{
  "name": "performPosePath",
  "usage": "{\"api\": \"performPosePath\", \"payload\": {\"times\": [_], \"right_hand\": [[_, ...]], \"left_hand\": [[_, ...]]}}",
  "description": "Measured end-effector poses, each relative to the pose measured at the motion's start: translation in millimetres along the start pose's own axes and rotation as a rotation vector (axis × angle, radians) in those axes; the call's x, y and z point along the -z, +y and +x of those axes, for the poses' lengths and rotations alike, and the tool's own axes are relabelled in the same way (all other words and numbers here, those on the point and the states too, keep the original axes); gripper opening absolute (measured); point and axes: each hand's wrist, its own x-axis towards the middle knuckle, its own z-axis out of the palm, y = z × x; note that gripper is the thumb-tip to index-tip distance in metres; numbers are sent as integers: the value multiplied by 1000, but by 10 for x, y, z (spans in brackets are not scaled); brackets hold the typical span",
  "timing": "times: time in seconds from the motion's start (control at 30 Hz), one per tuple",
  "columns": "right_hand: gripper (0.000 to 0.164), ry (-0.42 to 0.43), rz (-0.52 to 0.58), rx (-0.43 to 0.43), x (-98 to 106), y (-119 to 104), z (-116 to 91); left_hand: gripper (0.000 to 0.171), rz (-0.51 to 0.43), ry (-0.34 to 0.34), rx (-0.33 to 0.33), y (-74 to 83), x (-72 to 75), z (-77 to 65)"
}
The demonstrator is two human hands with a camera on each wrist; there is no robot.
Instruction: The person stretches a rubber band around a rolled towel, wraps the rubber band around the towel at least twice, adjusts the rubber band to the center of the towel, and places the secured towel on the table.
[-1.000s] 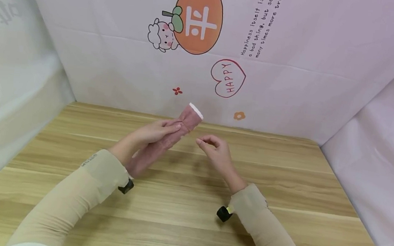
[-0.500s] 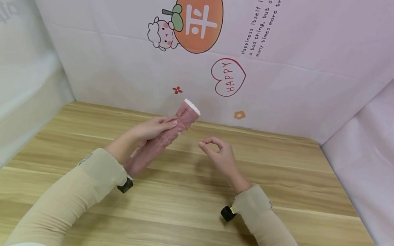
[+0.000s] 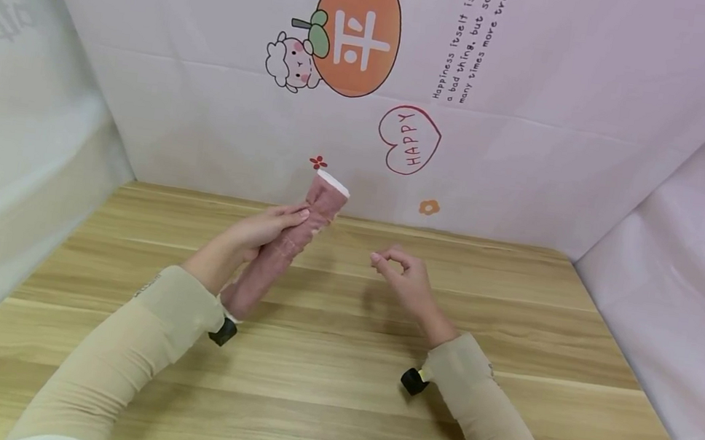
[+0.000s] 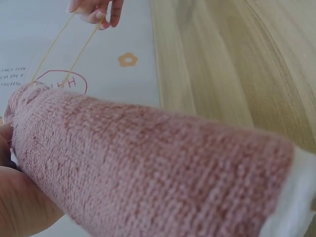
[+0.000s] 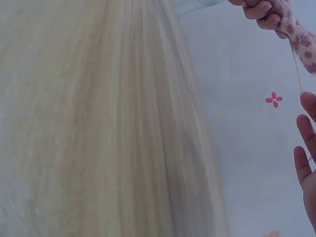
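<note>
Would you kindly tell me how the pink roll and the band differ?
The roll is thick and pink, while the band is thin and yellow. The roll sits in the left hand's grip, whereas the band is stretched in two straight strands from the roll to the right hand. Both are held.

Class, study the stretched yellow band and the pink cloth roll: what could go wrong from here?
The yellow band, taut from the right hand, might slip and snap toward the left hand. If the left hand loosens, the pink cloth roll could drop or unroll.
</note>
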Motion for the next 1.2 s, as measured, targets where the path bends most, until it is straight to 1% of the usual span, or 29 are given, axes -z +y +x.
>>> {"api": "performPosePath", "payload": {"times": [0.17, 0.37, 0.43, 0.57, 0.7, 0.77, 0.83, 0.97, 1.07, 1.13, 1.2], "right_hand": [[25, -1, 3, -10, 80, 59, -23], [23, 16, -11, -58, 204, 137, -53], [24, 14, -23, -55, 237, 157, -58], [28, 28, 9, -68, 300, 177, -63], [36, 65, 86, -97, 360, 191, -57], [40, 90, 158, -100, 379, 206, -47], [47, 116, 281, -107, 384, 223, -32], [54, 149, 623, -143, 361, 231, 2], [57, 145, 812, -159, 334, 205, 22], [58, 127, 885, -152, 319, 173, 33], [59, 112, 928, -132, 309, 144, 40]], "left_hand": [[59, -54, 24, 8, 22, 22, -2], [59, -118, 72, -19, 24, 46, 7], [59, -144, 89, -31, 28, 46, 12], [59, -217, 120, -49, 45, 37, 22], [58, -290, 145, -46, 46, 37, 17], [58, -309, 153, -38, 40, 37, 12], [58, -334, 151, -34, 28, 29, 13], [57, -383, 130, -34, -2, -6, 35], [58, -415, 132, -20, -24, -37, 55], [58, -422, 136, -13, -31, -59, 70], [58, -434, 139, -11, -30, -81, 84]]}}
